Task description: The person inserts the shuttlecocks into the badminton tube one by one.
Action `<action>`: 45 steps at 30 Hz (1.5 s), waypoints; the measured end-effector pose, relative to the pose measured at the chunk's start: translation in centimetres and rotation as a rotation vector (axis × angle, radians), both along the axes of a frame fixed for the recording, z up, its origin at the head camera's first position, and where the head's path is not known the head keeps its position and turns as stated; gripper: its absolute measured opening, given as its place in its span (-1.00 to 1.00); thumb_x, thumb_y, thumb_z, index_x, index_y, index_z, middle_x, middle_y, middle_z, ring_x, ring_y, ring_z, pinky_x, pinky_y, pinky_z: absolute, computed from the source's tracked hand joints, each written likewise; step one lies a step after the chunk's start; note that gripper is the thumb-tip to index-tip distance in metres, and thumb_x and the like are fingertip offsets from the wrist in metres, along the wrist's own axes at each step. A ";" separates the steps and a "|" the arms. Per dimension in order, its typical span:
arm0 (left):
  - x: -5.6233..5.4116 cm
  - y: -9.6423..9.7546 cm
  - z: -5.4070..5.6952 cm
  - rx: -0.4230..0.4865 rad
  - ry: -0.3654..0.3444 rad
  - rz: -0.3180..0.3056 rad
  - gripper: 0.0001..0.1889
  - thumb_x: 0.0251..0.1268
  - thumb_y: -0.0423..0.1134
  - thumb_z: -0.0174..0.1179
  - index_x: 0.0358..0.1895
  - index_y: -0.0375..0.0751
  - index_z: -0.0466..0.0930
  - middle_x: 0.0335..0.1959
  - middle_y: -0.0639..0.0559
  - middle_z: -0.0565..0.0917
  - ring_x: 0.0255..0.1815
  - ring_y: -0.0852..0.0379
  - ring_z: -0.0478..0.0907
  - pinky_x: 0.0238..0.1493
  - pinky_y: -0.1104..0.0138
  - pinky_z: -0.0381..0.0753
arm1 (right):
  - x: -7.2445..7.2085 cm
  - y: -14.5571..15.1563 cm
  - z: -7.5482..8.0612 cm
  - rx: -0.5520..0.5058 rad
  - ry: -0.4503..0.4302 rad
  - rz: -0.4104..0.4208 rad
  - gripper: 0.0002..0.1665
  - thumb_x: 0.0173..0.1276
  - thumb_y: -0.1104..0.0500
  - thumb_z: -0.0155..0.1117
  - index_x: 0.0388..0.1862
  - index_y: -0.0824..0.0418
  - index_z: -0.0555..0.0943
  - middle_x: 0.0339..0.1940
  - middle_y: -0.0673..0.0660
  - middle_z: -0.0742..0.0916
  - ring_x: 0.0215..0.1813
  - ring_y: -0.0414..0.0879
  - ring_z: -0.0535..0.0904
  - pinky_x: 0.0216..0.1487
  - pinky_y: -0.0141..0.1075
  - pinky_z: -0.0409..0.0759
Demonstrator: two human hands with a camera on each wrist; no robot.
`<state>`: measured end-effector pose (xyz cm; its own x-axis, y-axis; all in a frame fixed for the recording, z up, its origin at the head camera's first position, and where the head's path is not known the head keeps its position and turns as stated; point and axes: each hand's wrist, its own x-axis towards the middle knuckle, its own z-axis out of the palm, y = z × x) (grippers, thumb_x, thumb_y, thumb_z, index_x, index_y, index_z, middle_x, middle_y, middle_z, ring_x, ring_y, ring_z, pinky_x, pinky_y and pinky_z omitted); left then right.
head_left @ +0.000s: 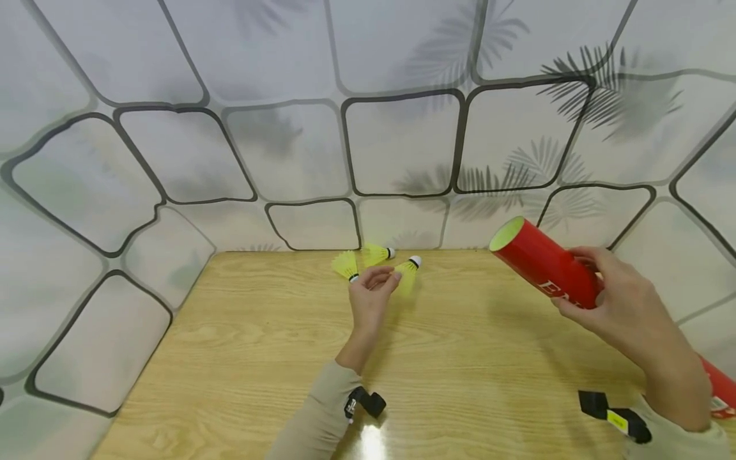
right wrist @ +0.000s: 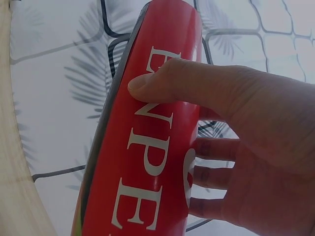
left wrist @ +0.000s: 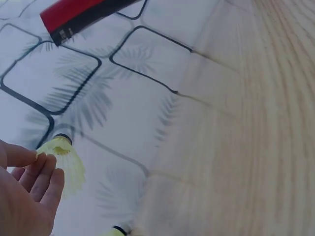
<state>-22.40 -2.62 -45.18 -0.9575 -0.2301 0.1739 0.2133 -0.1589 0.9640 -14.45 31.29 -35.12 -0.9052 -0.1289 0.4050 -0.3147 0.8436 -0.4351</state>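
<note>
My left hand (head_left: pixel 372 295) pinches a yellow shuttlecock (head_left: pixel 409 268) by its skirt between thumb and fingers. In the left wrist view this shuttlecock (left wrist: pixel 64 162) has its base tipped away from the fingers. Two more yellow shuttlecocks lie at the table's back edge: one (head_left: pixel 346 263) just behind the left hand, another (head_left: pixel 376 254) against the wall. My right hand (head_left: pixel 623 306) grips a red tube (head_left: pixel 546 262) around its lower part, tilted with its open, pale green mouth up to the left. White letters on the red tube (right wrist: pixel 142 147) show in the right wrist view.
The wooden table (head_left: pixel 259 358) meets a wall (head_left: pixel 402 147) with a stone-and-leaf pattern at its back and left. Another red object (head_left: pixel 719 383) lies at the far right, partly hidden by the right forearm.
</note>
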 end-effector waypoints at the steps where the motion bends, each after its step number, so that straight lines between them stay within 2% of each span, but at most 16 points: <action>1: 0.1 -0.1 0.4 -0.010 0.027 0.002 -0.83 0.20 -0.49 0.44 -0.17 -0.49 0.72 -0.32 -0.25 0.76 -0.35 0.19 0.71 -0.18 0.38 0.75 | 0.0 0.0 0.0 -0.002 -0.002 0.007 0.00 -0.07 0.38 0.68 0.36 0.36 0.37 0.13 0.46 0.57 -0.05 0.39 0.52 -0.22 0.39 0.63; 6: 0.7 -1.0 2.3 -0.070 0.157 0.011 -0.83 0.23 -0.51 0.41 -0.13 -0.48 0.72 -0.23 -0.26 0.76 -0.27 0.15 0.73 -0.14 0.35 0.75 | -0.1 -0.5 0.0 -0.010 -0.006 0.030 0.00 -0.06 0.37 0.68 0.37 0.35 0.36 0.15 0.44 0.55 -0.05 0.40 0.53 -0.25 0.37 0.65; 10: 1.4 -1.9 3.8 -0.088 0.258 0.004 -0.82 0.27 -0.50 0.39 -0.09 -0.46 0.71 -0.18 -0.28 0.75 -0.26 -0.02 0.77 -0.16 0.32 0.76 | -0.1 -0.9 0.0 0.006 0.012 0.035 -0.01 -0.08 0.35 0.68 0.35 0.35 0.38 0.12 0.43 0.56 -0.08 0.38 0.53 -0.29 0.33 0.67; 12: 1.7 -2.3 4.5 -0.106 0.309 -0.014 -0.83 0.28 -0.51 0.38 -0.08 -0.46 0.71 -0.18 -0.28 0.75 -0.28 -0.10 0.78 -0.18 0.34 0.76 | -0.2 -1.1 0.1 0.023 0.036 0.048 -0.02 -0.09 0.33 0.69 0.33 0.34 0.40 0.08 0.41 0.59 -0.12 0.33 0.57 -0.33 0.24 0.70; 16: 2.1 -3.0 5.8 -0.200 0.409 -0.050 -0.83 0.29 -0.51 0.37 -0.07 -0.40 0.73 -0.20 -0.23 0.77 -0.29 -0.13 0.77 -0.19 0.34 0.75 | -0.3 -1.8 0.3 0.048 0.097 0.097 -0.04 -0.12 0.30 0.71 0.31 0.31 0.45 0.03 0.34 0.65 -0.18 0.20 0.62 -0.40 -0.14 0.71; 20: 2.6 -3.6 6.8 -0.255 0.491 -0.060 -0.82 0.29 -0.50 0.38 -0.06 -0.39 0.73 -0.21 -0.21 0.79 -0.23 -0.04 0.78 -0.16 0.31 0.76 | -0.3 -2.6 0.5 0.049 0.107 0.134 -0.03 -0.12 0.30 0.72 0.32 0.29 0.45 0.04 0.31 0.66 -0.15 0.15 0.61 -0.40 -0.26 0.68; 28: 3.8 -4.2 8.5 -0.224 0.562 -0.065 -0.82 0.26 -0.58 0.35 -0.08 -0.47 0.71 -0.21 -0.28 0.77 -0.19 0.09 0.77 -0.17 0.33 0.75 | 0.1 -4.4 0.8 0.045 0.117 0.190 -0.03 -0.13 0.32 0.73 0.31 0.27 0.47 0.04 0.27 0.67 -0.09 0.11 0.59 -0.39 -0.21 0.72; 33: 4.4 -4.2 9.2 -0.223 0.595 -0.064 -0.82 0.27 -0.59 0.33 -0.07 -0.49 0.70 -0.20 -0.29 0.77 -0.17 0.08 0.77 -0.13 0.29 0.76 | 0.2 -5.6 0.9 0.055 0.140 0.229 -0.03 -0.14 0.32 0.72 0.32 0.24 0.48 0.06 0.21 0.68 -0.08 0.03 0.57 -0.36 -0.18 0.73; 40: 4.6 -3.9 9.3 -0.251 0.614 -0.060 -0.83 0.27 -0.58 0.33 -0.08 -0.47 0.71 -0.21 -0.26 0.77 -0.20 0.05 0.77 -0.16 0.30 0.76 | 0.2 -6.8 0.7 0.050 0.145 0.262 -0.04 -0.15 0.33 0.72 0.30 0.19 0.50 0.07 0.13 0.66 -0.08 -0.05 0.55 -0.35 -0.20 0.71; 45: 4.8 -3.7 9.3 -0.290 0.640 -0.088 -0.83 0.29 -0.57 0.33 -0.08 -0.44 0.72 -0.22 -0.23 0.77 -0.20 -0.03 0.78 -0.12 0.21 0.77 | 0.2 -7.6 0.6 0.042 0.124 0.279 -0.05 -0.13 0.36 0.71 0.30 0.20 0.49 0.09 0.16 0.65 -0.03 0.01 0.57 -0.31 -0.08 0.76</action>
<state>-17.57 -6.28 -35.86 -0.6596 -0.0157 0.7514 0.7504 0.0422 0.6596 -14.23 23.68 -34.56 -0.7765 -0.3845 0.4992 -0.5853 0.7335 -0.3455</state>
